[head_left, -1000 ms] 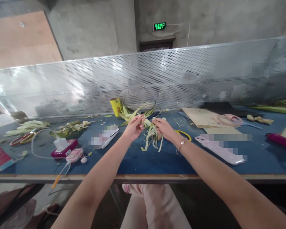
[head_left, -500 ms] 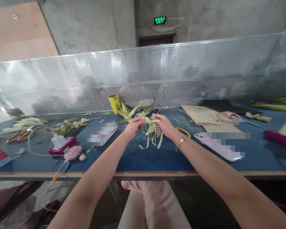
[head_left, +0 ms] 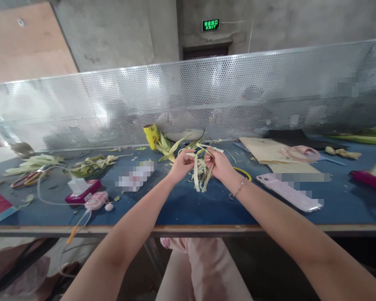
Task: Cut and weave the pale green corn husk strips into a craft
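Note:
Pale corn husk strips [head_left: 201, 177] hang in a loose bundle between my hands, over the blue tabletop [head_left: 188, 211]. My left hand [head_left: 183, 164] pinches the bundle's left side, its fingertips partly hidden by the strips. With curled fingers, my right hand [head_left: 218, 162] grips strips on the other side, and one flat end sticks out above its knuckles. Just behind the bundle lie larger corn husks [head_left: 166, 148] beside a yellow can-like container [head_left: 151, 137].
Left of my arms are a phone [head_left: 136, 177], a magenta power block [head_left: 83, 192], scissors [head_left: 28, 179] and more husks [head_left: 92, 166]. On the right lie a pink phone [head_left: 290, 193], cardboard [head_left: 258, 149] and a tape roll [head_left: 301, 153]. A perforated metal screen [head_left: 200, 92] rises behind.
A strip that stretched across between my hands now dangles in the middle. My right hand has shifted slightly right and turned; my left fingers have opened slightly around the bundle.

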The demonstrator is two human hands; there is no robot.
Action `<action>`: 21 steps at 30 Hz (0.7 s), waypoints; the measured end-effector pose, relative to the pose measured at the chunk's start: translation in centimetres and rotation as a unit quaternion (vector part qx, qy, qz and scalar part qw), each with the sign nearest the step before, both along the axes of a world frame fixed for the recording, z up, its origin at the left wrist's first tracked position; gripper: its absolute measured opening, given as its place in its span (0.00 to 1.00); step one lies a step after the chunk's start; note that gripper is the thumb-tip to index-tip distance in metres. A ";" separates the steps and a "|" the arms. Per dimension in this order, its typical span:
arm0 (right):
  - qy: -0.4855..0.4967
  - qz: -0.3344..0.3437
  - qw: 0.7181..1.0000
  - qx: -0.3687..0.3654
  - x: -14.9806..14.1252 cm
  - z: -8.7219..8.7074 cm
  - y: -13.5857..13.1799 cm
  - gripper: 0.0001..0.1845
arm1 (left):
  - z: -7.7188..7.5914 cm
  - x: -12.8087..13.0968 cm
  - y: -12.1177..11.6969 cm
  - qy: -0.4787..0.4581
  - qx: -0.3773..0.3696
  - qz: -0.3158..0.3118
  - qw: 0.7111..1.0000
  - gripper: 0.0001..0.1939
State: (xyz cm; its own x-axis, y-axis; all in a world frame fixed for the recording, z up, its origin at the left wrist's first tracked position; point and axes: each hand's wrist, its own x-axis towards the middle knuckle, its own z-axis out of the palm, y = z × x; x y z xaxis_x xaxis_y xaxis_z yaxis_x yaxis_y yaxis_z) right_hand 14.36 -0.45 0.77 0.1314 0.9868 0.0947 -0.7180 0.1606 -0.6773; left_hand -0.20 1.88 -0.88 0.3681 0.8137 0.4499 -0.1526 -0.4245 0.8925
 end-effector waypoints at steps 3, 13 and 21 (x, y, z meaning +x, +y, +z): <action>-0.040 -0.007 0.999 -0.013 -0.2 -0.3 0.0 0.10 | 0.3 0.1 -0.8 -0.037 -0.029 -0.026 0.999 0.19; -0.191 0.004 0.980 0.048 -1.3 -1.4 0.0 0.11 | 0.8 -0.1 -1.1 -0.002 -0.053 -0.016 0.998 0.19; -0.281 -0.006 0.957 0.078 -1.3 -1.4 -0.4 0.08 | 1.1 -0.3 -0.9 0.032 -0.090 -0.016 0.995 0.19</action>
State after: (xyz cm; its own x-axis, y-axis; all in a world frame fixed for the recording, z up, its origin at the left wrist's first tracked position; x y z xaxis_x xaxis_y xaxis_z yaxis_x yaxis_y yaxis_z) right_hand 13.04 -0.89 -0.59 0.0274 0.9534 0.3004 -0.2456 0.2977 -0.9225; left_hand -0.50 1.01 0.20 0.4184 0.8664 0.2726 -0.1042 -0.2524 0.9620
